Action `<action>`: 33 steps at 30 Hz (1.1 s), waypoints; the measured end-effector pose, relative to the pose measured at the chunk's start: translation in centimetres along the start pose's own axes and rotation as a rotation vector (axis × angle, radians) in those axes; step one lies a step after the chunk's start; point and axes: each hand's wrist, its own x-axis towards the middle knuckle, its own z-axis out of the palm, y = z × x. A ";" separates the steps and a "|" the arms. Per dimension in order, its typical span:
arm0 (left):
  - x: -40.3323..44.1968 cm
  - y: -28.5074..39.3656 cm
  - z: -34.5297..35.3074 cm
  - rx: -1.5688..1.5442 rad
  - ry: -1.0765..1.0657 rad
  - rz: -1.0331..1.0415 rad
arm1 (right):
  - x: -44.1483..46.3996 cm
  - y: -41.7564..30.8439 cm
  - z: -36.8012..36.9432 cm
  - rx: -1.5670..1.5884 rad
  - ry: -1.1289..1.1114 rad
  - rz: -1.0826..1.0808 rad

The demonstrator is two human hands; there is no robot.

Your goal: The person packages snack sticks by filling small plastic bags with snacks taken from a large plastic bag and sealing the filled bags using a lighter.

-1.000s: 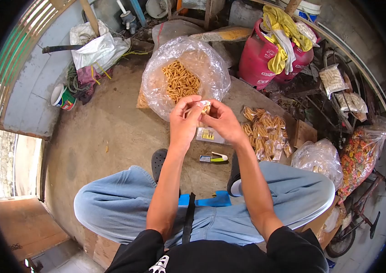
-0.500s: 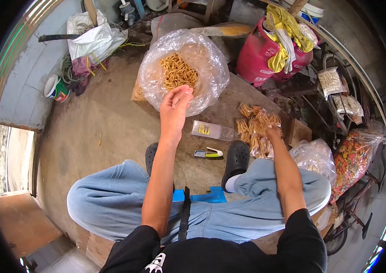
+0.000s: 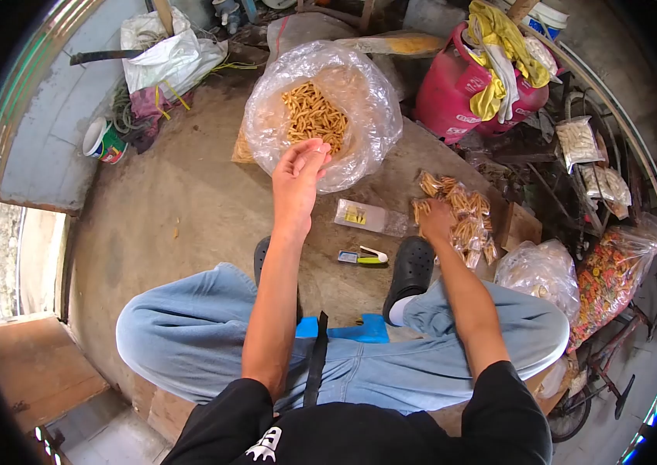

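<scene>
My left hand (image 3: 300, 174) is raised at the near rim of a large clear plastic bag (image 3: 375, 116). Its fingers are curled in against the thumb; whatever they may hold is too small to make out. Inside the bag lies a heap of golden-brown snack sticks (image 3: 314, 115). On the right, my right hand (image 3: 438, 222) reaches down among small clear packets of snack sticks (image 3: 469, 225), its fingers closed around a packet at the left side of the pile; the fingertips are partly hidden. Between the hands lie a stack of flat clear plastic bags (image 3: 367, 216) and a green-and-white hand sealer (image 3: 363, 256).
Dark clogs (image 3: 412, 267) stand near the packets. A pink gas cylinder (image 3: 452, 89) draped with yellow cloth is at the back right. Right of my knee sit a clear bag (image 3: 538, 273) and a bag of colourful snacks (image 3: 615, 267). A small bucket (image 3: 103, 141) stands far left.
My right hand has shifted left across the packets to the pile's left side. My left hand stays by the big bag, fingers still curled. The whole view has shifted slightly.
</scene>
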 end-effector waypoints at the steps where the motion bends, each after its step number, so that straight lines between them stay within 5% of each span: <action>1: -0.1 0.0 0.0 0.002 0.002 -0.003 | -0.3 -1.6 0.5 0.007 -0.004 -0.001; 3: -0.1 -0.2 -0.2 0.006 0.004 -0.003 | -1.0 -5.3 1.7 -0.027 -0.201 -0.077; 9: -0.6 -0.1 -0.7 -0.042 0.046 -0.001 | -0.9 -10.0 3.6 -0.119 -0.309 0.179; 13: -0.2 -0.4 -1.0 0.048 0.053 -0.005 | 0.0 -9.6 4.0 -0.123 -0.387 0.159; 19: 0.3 -0.1 -0.6 0.022 0.048 0.008 | 3.2 -6.8 5.9 0.437 -0.259 0.226; 21: 0.4 0.0 -0.3 -0.008 0.038 0.022 | 5.1 -6.4 3.3 1.175 -0.304 0.432; 24: 0.2 0.1 0.2 -0.021 0.018 0.025 | 7.4 -7.2 -3.6 1.223 -0.144 0.456; 27: 0.2 -0.7 0.7 -0.038 -0.075 0.132 | 8.3 -9.1 -10.7 1.236 -0.099 0.316; 31: -1.4 0.6 1.8 0.360 -0.205 0.450 | 5.8 -15.4 -18.9 1.150 -0.151 0.036; 33: -2.3 2.2 2.4 0.755 -0.246 0.847 | 3.8 -19.2 -22.2 1.137 -0.180 -0.027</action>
